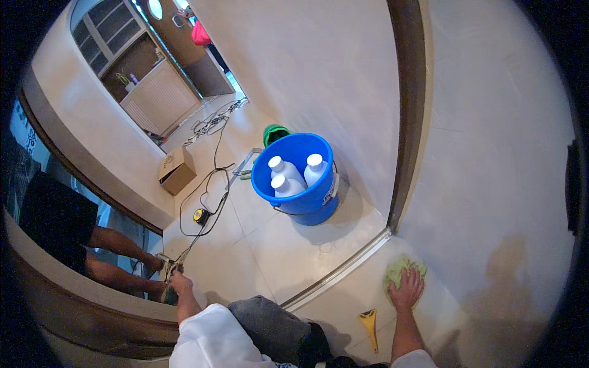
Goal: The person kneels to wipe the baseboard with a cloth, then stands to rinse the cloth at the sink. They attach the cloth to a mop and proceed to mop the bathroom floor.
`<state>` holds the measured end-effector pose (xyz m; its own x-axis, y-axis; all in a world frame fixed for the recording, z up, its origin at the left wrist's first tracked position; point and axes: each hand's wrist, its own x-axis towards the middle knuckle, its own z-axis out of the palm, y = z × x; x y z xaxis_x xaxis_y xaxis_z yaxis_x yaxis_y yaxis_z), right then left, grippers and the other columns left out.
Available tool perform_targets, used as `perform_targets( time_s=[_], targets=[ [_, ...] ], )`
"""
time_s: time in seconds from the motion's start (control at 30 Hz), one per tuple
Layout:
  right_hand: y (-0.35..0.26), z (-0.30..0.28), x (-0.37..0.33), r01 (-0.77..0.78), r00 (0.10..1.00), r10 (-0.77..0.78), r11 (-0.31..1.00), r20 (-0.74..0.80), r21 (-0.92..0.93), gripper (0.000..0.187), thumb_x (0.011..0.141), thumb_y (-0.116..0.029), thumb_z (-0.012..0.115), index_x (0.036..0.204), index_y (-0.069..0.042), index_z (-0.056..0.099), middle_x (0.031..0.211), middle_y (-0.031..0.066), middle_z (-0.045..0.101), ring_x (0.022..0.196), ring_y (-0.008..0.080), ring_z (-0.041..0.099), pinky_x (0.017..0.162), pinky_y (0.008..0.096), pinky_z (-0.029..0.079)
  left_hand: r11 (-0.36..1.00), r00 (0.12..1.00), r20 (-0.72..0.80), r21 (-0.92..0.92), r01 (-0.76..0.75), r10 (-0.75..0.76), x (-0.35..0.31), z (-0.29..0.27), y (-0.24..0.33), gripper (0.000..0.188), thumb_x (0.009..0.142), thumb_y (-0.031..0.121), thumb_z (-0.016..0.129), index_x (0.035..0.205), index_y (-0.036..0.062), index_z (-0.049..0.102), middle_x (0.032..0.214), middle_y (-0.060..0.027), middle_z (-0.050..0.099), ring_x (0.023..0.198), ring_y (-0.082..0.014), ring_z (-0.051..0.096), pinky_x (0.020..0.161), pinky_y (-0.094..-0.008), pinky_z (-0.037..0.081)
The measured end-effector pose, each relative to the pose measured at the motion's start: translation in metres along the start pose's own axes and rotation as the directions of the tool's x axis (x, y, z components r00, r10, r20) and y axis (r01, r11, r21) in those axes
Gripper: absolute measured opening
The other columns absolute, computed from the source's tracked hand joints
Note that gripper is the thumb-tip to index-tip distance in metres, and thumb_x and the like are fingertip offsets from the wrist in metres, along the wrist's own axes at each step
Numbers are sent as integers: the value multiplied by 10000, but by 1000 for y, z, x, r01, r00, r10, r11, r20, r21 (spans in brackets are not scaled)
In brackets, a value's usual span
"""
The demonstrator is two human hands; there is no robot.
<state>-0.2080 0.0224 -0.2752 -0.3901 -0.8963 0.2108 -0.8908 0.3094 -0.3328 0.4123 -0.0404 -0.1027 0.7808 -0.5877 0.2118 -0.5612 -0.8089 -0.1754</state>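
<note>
On the pale tiled floor at the lower right, my right hand [406, 290] lies flat with spread fingers on a crumpled light-green cloth [396, 267]. A yellow scraper [369, 324] with a wide head and narrow handle rests left of that forearm. Over at the lower left, my left hand [179, 281] reaches beside the brown door frame, its fingers closed. What they grip is too small and dark to make out; a pale object [165, 262] and a cable show close by. Ahead stands a blue bucket [310, 208] holding three white-capped white bottles [288, 186].
A metal floor track [334, 272] crosses between the bucket and my right hand. Black cables [214, 172], a yellow-black tape measure [200, 216], a cardboard box [177, 171] and a green container [275, 134] occupy the floor beyond. Another person's bare legs [119, 243] show at left.
</note>
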Motion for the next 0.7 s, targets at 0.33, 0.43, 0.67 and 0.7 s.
perform_targets(
  time_s=[0.33, 0.43, 0.67, 0.7],
  targets=[
    [11, 20, 3, 32, 999, -32, 999, -16, -25, 631, 618, -382, 604, 1178, -147, 434, 1244, 97, 379, 1201, 270, 276, 978, 474, 175, 559, 877, -446, -687, -464, 179, 15, -107, 147, 602, 599, 248, 676, 1086, 22, 404, 1044, -197, 510, 929, -334, 511, 804, -378, 394],
    [2, 12, 5, 9, 1000, -8, 998, 26, -59, 635, 617, -383, 604, 1182, -149, 431, 1247, 98, 377, 1201, 268, 277, 976, 474, 178, 266, 712, -668, -661, -702, 219, -6, -197, 198, 456, 662, 238, 645, 1033, 42, 468, 983, -167, 533, 876, -316, 516, 770, -383, 394],
    [-5, 7, 6, 0, 1000, 1, 999, 20, -45, 625, 624, -383, 598, 1177, -144, 432, 1235, 100, 387, 1188, 272, 296, 959, 477, 202, 159, 547, -816, -524, -836, 188, 6, -299, 299, 382, 664, 264, 650, 964, 55, 540, 896, -163, 576, 855, -305, 541, 752, -371, 413],
    [-6, 8, 6, 20, 1000, -20, 998, 10, -58, 625, 624, -383, 598, 1177, -143, 432, 1234, 101, 388, 1186, 274, 299, 957, 478, 205, 129, 581, -794, -566, -814, 180, 11, -301, 308, 380, 659, 266, 652, 959, 57, 545, 887, -164, 579, 840, -307, 547, 745, -371, 418]
  ],
)
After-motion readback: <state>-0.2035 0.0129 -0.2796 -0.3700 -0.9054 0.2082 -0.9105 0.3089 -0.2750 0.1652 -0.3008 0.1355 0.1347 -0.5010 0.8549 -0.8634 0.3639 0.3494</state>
